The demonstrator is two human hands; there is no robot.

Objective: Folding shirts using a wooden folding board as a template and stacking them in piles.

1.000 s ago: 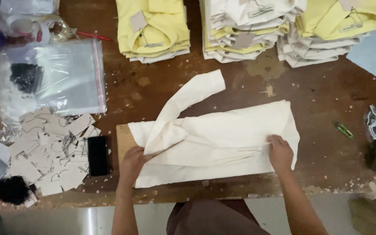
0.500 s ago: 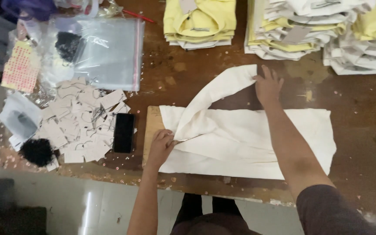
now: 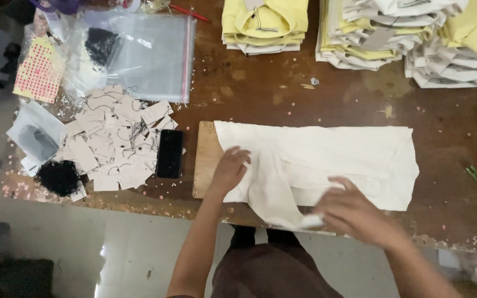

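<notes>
Cream shirt folds best if the flat, open left hand pins it while the right hand, gripping the sleeve, pulls evenly.

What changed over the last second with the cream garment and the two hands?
The sleeve, which lay stretched up across the table, has been brought down over the cream garment toward the near edge; the right hand now grips its end. That hand went from the hem up to the sleeve, then down. The left hand stayed pressing the garment's left side on the wooden board. The phone and paper tags are unmoved.
</notes>
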